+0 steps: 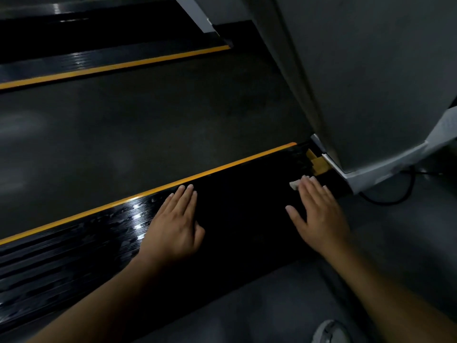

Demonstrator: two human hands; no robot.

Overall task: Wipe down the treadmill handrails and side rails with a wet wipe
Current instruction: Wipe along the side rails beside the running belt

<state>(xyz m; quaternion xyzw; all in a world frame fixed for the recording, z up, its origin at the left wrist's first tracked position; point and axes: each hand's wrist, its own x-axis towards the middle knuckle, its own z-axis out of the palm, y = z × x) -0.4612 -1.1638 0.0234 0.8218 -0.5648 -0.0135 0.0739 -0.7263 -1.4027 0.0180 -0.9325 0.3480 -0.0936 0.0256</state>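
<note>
The near side rail (242, 194) of the treadmill is glossy black with a yellow strip along its inner edge. My right hand (319, 211) lies flat on the rail near its front end, pressing down a white wet wipe (294, 184) whose corner shows beside the fingertips. My left hand (176, 221) rests flat on the same rail further back, fingers together, holding nothing. Wet streaks glint on the rail left of my left hand.
The dark running belt (148, 125) lies beyond the rail, with the far side rail (111, 68) behind it. A grey upright and motor cover (371, 95) rises at the right. A black cable (395, 196) lies on the floor. A shoe (330, 332) shows at the bottom.
</note>
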